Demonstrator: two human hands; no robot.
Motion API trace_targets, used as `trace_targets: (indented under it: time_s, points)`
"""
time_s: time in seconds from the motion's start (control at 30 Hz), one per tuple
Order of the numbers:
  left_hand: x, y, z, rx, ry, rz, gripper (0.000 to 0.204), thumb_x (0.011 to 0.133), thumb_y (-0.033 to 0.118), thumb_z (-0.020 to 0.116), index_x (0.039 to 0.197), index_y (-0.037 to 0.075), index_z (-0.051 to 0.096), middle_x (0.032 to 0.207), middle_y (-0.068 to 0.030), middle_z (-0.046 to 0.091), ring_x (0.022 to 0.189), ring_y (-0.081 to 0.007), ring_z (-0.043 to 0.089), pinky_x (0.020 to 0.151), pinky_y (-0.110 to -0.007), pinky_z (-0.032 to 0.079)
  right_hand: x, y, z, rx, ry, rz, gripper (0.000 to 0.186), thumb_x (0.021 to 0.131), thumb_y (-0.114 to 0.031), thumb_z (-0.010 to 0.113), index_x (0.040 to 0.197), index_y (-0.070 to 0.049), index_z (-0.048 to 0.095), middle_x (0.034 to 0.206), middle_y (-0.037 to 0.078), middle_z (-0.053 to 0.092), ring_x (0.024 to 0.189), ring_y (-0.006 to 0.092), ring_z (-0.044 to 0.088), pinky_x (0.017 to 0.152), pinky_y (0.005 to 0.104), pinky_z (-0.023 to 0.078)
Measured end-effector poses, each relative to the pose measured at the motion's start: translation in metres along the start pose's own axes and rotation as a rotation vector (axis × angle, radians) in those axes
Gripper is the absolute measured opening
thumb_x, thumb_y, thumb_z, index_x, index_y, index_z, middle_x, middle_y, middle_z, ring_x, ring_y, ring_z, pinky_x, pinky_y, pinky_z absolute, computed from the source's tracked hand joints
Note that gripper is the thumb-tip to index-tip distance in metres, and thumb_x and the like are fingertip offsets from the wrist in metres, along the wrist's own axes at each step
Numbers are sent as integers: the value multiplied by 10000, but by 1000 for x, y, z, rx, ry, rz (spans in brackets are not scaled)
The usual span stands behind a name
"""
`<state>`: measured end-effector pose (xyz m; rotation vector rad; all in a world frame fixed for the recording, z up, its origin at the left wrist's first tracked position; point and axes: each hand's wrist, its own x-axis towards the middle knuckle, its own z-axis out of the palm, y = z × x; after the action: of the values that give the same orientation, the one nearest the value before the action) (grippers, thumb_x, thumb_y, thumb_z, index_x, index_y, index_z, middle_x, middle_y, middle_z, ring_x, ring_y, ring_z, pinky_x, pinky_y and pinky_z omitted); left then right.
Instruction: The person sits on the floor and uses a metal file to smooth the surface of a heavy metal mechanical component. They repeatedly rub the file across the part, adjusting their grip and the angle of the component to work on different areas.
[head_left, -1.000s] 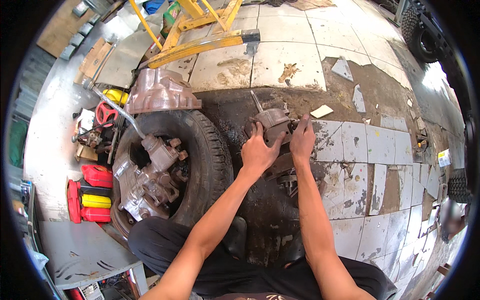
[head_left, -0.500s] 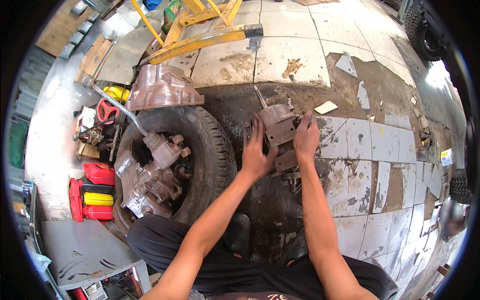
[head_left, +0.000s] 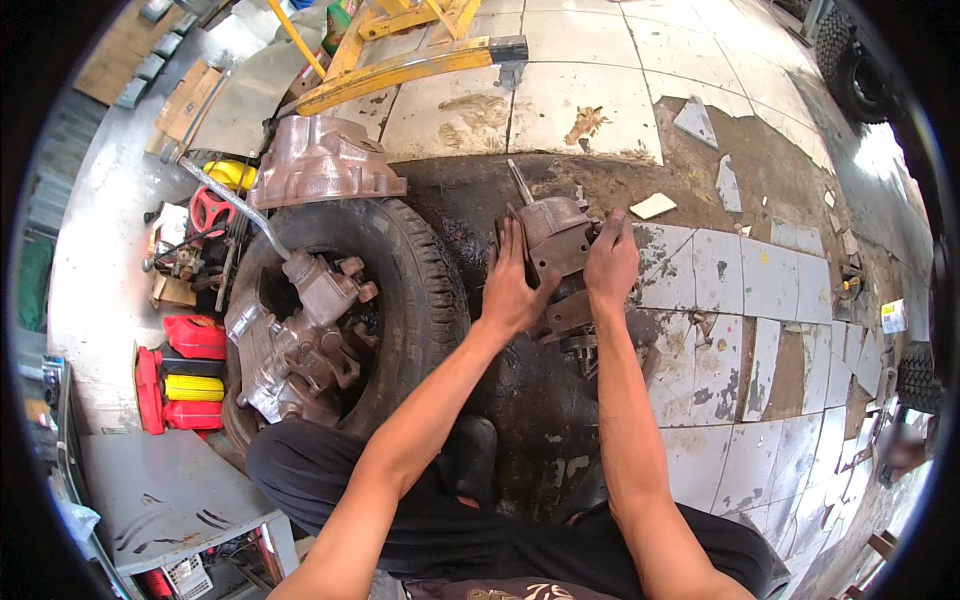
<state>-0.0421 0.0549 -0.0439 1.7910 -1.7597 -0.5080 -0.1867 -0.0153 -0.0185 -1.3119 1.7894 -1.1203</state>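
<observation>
A dirty metal gearbox (head_left: 556, 250) with a thin shaft (head_left: 520, 182) sticking up from its top stands on the oily floor in front of me. My left hand (head_left: 516, 285) lies along its left side, fingers pointing away from me and thumb at the near face. On the opposite side, my right hand (head_left: 612, 262) grips the housing with bent fingers, partly hidden behind the hand. Below, toward me, some gear parts (head_left: 582, 346) show beside my right forearm.
To the left, a tyre (head_left: 425, 290) holds another gearbox (head_left: 300, 350) with a long lever. A bell housing (head_left: 325, 165) rests on the tyre's far edge. Red and yellow cases (head_left: 195, 388) stand beyond it. A yellow stand (head_left: 410, 78) is at the back; broken tiles (head_left: 728, 185) lie right.
My left hand has settled against the gearbox's left side, and the gearbox looks slightly turned. My right hand stays at its right side. The whole view has shifted a little.
</observation>
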Motion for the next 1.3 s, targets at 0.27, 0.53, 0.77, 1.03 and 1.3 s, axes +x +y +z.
trace_targets:
  time_s: [0.27,0.53,0.77,1.03,1.3]
  points:
    - [13,0,-1,-12,11,-21,1071,913,694,495,1562,-86,153,1620,-291,203,1528,-388,168,1226,-547,153,9,-6,-5,25,-3,-1,584,1062,-480,348,1169,13,641,1075,294,674,1042,514,605,880,545,465]
    - [26,10,-16,53,-15,4,1077,872,704,560,1523,-104,271,1583,-299,293,1472,-416,308,1214,-490,249,3,-10,-8,0,-6,4,593,1062,-482,343,1116,26,644,1025,308,672,1010,519,611,860,557,467]
    - [44,35,-22,289,-52,55,1007,905,671,557,1514,-92,309,1571,-281,335,1440,-445,357,1198,-470,303,5,-3,-6,8,41,4,635,1057,-510,316,1160,27,640,1052,304,679,1038,510,615,894,550,459]
    - [46,19,-22,399,-31,131,746,1001,530,475,1541,33,343,1588,-186,362,1434,-411,384,1166,-492,353,5,-2,-8,78,-10,-4,621,1051,-496,358,1141,43,654,1025,301,686,1026,508,622,893,530,463]
    - [44,11,-32,565,-131,378,508,982,350,526,1351,5,580,1366,-203,605,1048,-387,693,865,-462,580,42,12,4,-124,-30,-97,618,1029,-503,417,1156,45,672,1093,299,690,1082,476,632,942,493,476]
